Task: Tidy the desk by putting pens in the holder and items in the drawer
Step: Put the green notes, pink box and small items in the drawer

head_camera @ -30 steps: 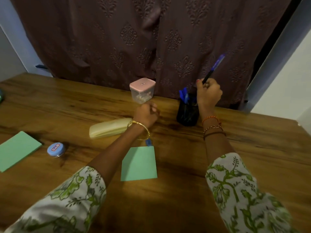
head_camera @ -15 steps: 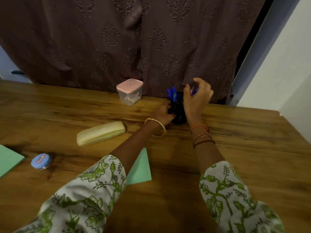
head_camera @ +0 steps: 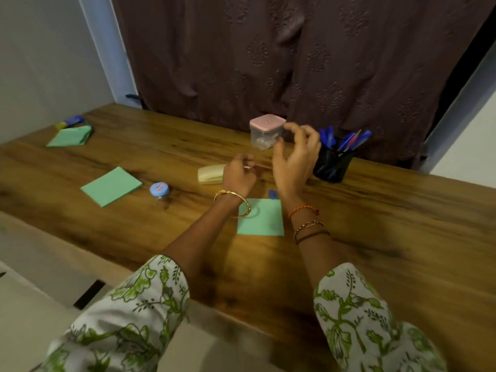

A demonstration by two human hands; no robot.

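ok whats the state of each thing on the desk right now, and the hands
pen holder: upright, blue pens standing in it
pink-lidded container: lid on, upright
blue-lidded jar: capped, standing
cream case: shut, lying flat
green pad: flat on desk
left hand: fingers curled; too blurred to tell if it holds anything
right hand: raised, fingers relaxed, holds nothing

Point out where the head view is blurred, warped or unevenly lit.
Head view: motion blur smears the left hand and right hand, so the left hand's grip cannot be read; wide-angle distortion tilts the desk edge and walls; a warm bright patch falls on the wood by the nearest green notepad; the pen holder stays fairly sharp; the curtain is dim.
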